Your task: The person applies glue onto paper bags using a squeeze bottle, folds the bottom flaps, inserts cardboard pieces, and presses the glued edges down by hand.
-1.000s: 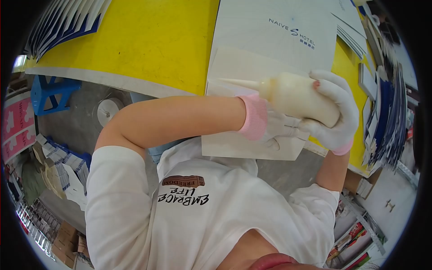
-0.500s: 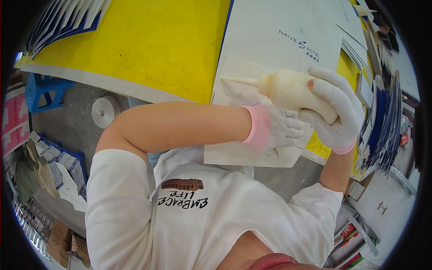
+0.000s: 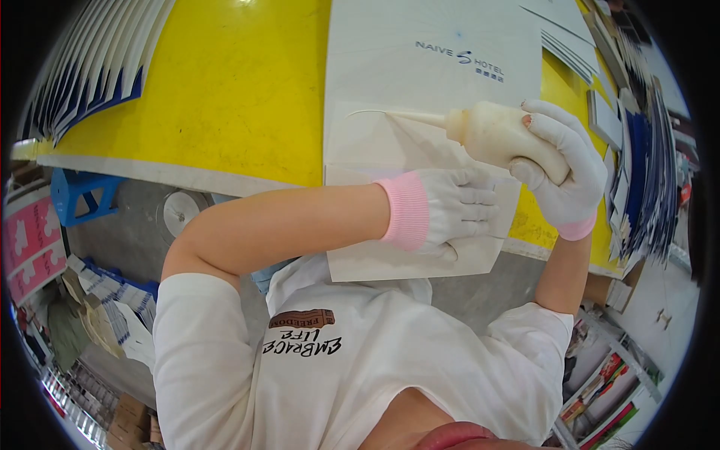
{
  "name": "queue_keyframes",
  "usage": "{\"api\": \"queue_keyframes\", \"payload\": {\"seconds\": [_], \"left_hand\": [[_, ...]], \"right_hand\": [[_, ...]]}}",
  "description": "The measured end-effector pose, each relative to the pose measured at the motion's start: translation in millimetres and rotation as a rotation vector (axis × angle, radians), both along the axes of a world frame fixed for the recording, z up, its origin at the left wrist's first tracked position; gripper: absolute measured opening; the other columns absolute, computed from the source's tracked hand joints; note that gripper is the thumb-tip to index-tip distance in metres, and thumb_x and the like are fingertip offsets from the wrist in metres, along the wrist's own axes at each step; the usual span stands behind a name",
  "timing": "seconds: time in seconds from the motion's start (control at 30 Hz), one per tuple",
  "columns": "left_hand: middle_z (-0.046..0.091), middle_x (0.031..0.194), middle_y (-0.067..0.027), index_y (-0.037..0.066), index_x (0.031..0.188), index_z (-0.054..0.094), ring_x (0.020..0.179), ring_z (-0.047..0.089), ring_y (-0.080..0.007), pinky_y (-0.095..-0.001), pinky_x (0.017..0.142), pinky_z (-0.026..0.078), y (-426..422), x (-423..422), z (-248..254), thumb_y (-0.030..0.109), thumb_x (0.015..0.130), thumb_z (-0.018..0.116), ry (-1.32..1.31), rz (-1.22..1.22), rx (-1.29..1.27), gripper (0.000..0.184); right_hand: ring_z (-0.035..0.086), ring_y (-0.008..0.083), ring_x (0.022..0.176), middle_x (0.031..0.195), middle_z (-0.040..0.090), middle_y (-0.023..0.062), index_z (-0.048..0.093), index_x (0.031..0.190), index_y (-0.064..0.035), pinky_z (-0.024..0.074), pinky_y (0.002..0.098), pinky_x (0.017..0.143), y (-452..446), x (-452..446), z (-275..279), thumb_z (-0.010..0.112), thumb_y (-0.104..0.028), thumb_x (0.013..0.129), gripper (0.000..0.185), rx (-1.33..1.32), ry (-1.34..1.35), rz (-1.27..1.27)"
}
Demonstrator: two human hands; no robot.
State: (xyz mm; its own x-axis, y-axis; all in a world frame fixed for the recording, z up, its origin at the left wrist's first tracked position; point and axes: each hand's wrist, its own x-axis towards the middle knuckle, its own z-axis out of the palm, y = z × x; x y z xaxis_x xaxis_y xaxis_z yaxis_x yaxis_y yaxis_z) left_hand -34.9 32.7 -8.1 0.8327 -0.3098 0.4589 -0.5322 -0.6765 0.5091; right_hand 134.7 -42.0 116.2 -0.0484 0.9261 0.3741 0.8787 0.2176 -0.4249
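My left hand [image 3: 454,212], in a white glove with a pink cuff, lies flat with its fingers out on the white flap [image 3: 412,259] at the near end of a large white sheet or bag [image 3: 390,45] printed "NAIVE S HOTEL". My right hand [image 3: 574,161], gloved the same way, is wrapped around a squeeze bottle [image 3: 495,135] with cloudy, pale contents. The bottle is tilted on its side over the white paper, its long nozzle pointing left. A thin whitish strand [image 3: 366,112] shows at the nozzle tip. Whether the tip touches the paper, I cannot tell.
The paper lies on a yellow tabletop [image 3: 240,90] with a pale front edge. Fanned white and blue sheets [image 3: 112,67] stand at the far left, and more stacked pieces [image 3: 637,180] at the right. Below the table are a blue stool [image 3: 82,196] and a white roll [image 3: 180,212].
My right hand and the bottle have moved right relative to the printed logo, and the whitish strand now shows at the tip. My left hand stays flat, shifted slightly right. The whole view has shifted.
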Motion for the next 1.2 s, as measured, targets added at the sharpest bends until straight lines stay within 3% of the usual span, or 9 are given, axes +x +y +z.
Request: {"api": "queue_keyframes", "payload": {"seconds": [0.2,0.3,0.4,0.5,0.6,0.8,0.9,1.1,1.2], "left_hand": [[0.049,0.140,-0.0120,0.003,0.130,0.053,0.136,0.040,-0.0247,-0.0457,0.116,0.025,4.3,1.1,10.7,0.037,0.081,0.061,0.067,-0.044,0.066,0.061],[0.046,0.143,-0.0131,0.004,0.132,0.051,0.136,0.039,-0.0248,-0.0465,0.116,0.025,4.8,2.2,10.5,0.039,0.081,0.060,0.071,-0.062,0.092,0.062],[0.044,0.144,-0.0126,0.005,0.133,0.050,0.138,0.037,-0.0247,-0.0475,0.116,0.024,6.3,2.9,14.5,0.040,0.083,0.060,0.109,-0.083,0.115,0.062],[0.042,0.147,-0.0114,0.007,0.134,0.050,0.140,0.035,-0.0245,-0.0480,0.116,0.024,7.1,1.9,20.0,0.040,0.084,0.059,0.163,-0.092,0.139,0.060],[0.039,0.149,-0.0103,0.009,0.135,0.049,0.141,0.033,-0.0245,-0.0485,0.116,0.023,7.1,2.3,23.1,0.040,0.085,0.059,0.200,-0.095,0.153,0.060],[0.038,0.151,-0.0098,0.011,0.136,0.048,0.141,0.032,-0.0252,-0.0498,0.116,0.022,7.2,5.0,29.7,0.040,0.084,0.061,0.261,-0.112,0.164,0.060],[0.038,0.151,-0.0093,0.012,0.137,0.048,0.142,0.031,-0.0250,-0.0501,0.116,0.021,7.2,5.5,31.8,0.040,0.084,0.061,0.264,-0.112,0.173,0.061],[0.037,0.151,-0.0092,0.012,0.138,0.046,0.142,0.030,-0.0250,-0.0508,0.116,0.021,7.0,4.1,27.3,0.040,0.085,0.061,0.244,-0.109,0.184,0.062],[0.036,0.151,-0.0095,0.012,0.139,0.045,0.142,0.030,-0.0255,-0.0512,0.116,0.020,6.9,4.4,28.5,0.038,0.086,0.060,0.239,-0.112,0.205,0.061]], "right_hand": [[0.066,0.0270,0.091,0.105,0.067,0.0167,0.065,0.105,0.0020,0.0528,0.0299,0.079,-34.2,20.1,-0.5,0.083,-0.022,0.073,0.044,-0.005,-0.012,-0.097],[0.060,0.0267,0.108,0.120,0.061,0.0210,0.061,0.113,0.0055,0.0468,0.0331,0.094,-63.8,36.5,0.8,0.079,-0.024,0.079,0.048,-0.141,0.045,-0.200],[0.065,0.0241,0.097,0.110,0.066,0.0153,0.064,0.109,0.0026,0.0508,0.0298,0.085,-78.8,46.1,0.5,0.081,-0.023,0.077,0.045,-0.039,0.033,-0.243],[0.059,0.0261,0.110,0.121,0.061,0.0197,0.061,0.114,0.0043,0.0457,0.0327,0.095,-102.9,57.0,4.5,0.078,-0.019,0.081,0.044,-0.137,0.074,-0.323],[0.059,0.0249,0.110,0.121,0.061,0.0179,0.062,0.115,0.0035,0.0455,0.0321,0.095,-118.7,67.0,5.4,0.077,-0.018,0.082,0.042,-0.128,0.056,-0.350],[0.059,0.0231,0.110,0.121,0.062,0.0147,0.062,0.115,0.0028,0.0455,0.0317,0.095,-134.0,70.3,7.7,0.078,-0.018,0.081,0.043,-0.117,0.037,-0.417],[0.063,0.0211,0.100,0.109,0.066,0.0115,0.064,0.111,0.0023,0.0500,0.0293,0.089,-133.6,66.6,9.7,0.079,-0.015,0.080,0.039,-0.050,-0.022,-0.401],[0.061,0.0257,0.106,0.117,0.063,0.0156,0.063,0.112,0.0015,0.0477,0.0321,0.092,-144.9,56.0,27.3,0.079,-0.015,0.078,0.041,-0.183,-0.091,-0.405],[0.064,0.0260,0.099,0.109,0.066,0.0124,0.064,0.111,-0.0006,0.0504,0.0328,0.087,-148.5,46.9,32.9,0.080,-0.017,0.075,0.042,-0.192,-0.115,-0.412]]}}
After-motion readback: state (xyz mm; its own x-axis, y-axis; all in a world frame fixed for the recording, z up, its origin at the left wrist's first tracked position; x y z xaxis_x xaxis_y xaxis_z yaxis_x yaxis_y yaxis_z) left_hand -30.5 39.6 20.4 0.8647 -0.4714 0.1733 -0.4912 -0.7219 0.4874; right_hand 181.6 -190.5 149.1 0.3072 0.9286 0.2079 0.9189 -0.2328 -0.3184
